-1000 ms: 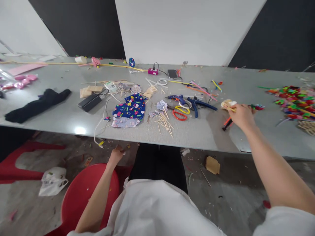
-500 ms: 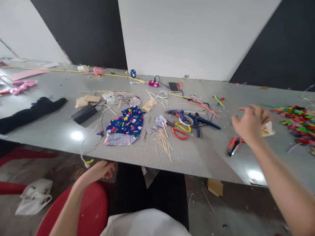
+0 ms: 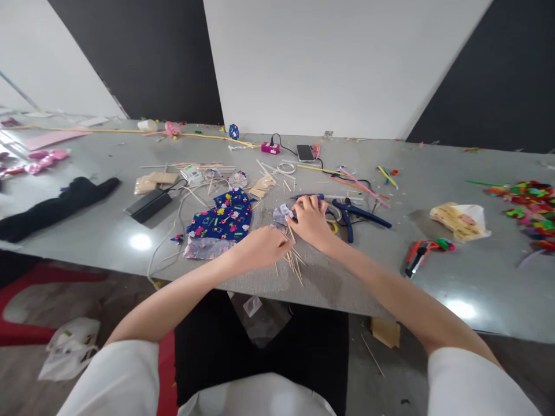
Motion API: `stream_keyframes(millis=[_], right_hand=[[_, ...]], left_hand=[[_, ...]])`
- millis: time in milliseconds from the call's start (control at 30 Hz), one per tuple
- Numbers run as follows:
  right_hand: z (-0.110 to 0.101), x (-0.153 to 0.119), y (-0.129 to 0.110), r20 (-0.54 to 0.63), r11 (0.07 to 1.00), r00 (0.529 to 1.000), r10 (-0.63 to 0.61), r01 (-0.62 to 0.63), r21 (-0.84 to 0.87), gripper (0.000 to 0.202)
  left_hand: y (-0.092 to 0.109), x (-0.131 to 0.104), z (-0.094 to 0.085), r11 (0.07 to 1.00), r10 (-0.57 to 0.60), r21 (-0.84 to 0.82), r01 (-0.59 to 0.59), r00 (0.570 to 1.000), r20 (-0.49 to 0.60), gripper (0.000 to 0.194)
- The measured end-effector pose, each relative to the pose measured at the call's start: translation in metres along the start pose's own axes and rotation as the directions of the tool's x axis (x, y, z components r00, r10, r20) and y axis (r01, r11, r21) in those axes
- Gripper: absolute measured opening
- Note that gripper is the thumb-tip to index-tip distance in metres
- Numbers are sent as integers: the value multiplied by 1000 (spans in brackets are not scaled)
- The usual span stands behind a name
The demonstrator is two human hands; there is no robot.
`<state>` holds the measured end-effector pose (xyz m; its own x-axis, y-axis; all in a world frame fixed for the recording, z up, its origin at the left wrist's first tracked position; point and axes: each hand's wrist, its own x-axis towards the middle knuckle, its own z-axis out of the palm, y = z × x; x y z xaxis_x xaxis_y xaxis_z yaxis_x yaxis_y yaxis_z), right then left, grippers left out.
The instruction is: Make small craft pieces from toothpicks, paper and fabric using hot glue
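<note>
My right hand [image 3: 310,218] arches over the middle of the table, fingers bent and slightly apart. Its thumb and fingertips reach the edge of a crumpled pale fabric scrap [image 3: 281,212] beside a thin wooden stick [image 3: 291,232]. My left hand [image 3: 271,245] is closed just to the left, its fingers curled near the sticks; whatever is in them is hidden. Below both hands lies a loose pile of wooden sticks [image 3: 297,269]. Blue patterned fabric [image 3: 225,216] lies left of my left hand. Behind my right hand, a blue glue gun and scissors are partly covered.
Blue-handled pliers [image 3: 362,214] lie to the right of my hands. Farther right are a cutter knife [image 3: 417,259], a yellow-and-white packet [image 3: 462,221] and colourful pipe-cleaner pieces [image 3: 531,211]. A black adapter [image 3: 150,203] with cables sits left; a phone [image 3: 305,152] lies behind.
My right hand has come left from beside the packet to the fabric scrap. My left hand has risen from below the table edge to the stick pile.
</note>
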<state>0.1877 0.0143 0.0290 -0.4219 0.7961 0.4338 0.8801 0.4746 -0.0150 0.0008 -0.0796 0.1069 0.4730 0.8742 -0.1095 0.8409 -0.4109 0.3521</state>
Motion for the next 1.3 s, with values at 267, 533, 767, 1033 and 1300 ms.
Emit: stream_keyframes(millis=[267, 533, 767, 1033, 1300], right_hand=[[7, -13, 16, -141, 985, 987, 71, -47, 167, 14], [7, -22, 18, -178, 972, 982, 63, -20, 234, 14], [5, -28, 17, -238, 958, 970, 53, 18, 286, 14], [0, -37, 11, -235, 904, 972, -15, 114, 413, 8], [3, -35, 14, -172, 907, 985, -10, 81, 413, 10]], left_hand=[[-13, 70, 62, 970, -104, 203, 134, 983, -149, 39], [-8, 81, 70, 974, -134, 160, 158, 979, -152, 42], [-14, 75, 55, 969, -165, 172, 175, 984, -72, 30], [-36, 74, 50, 954, -253, 123, 272, 956, -150, 28], [-75, 97, 47, 985, -154, -129, 114, 920, -360, 18]])
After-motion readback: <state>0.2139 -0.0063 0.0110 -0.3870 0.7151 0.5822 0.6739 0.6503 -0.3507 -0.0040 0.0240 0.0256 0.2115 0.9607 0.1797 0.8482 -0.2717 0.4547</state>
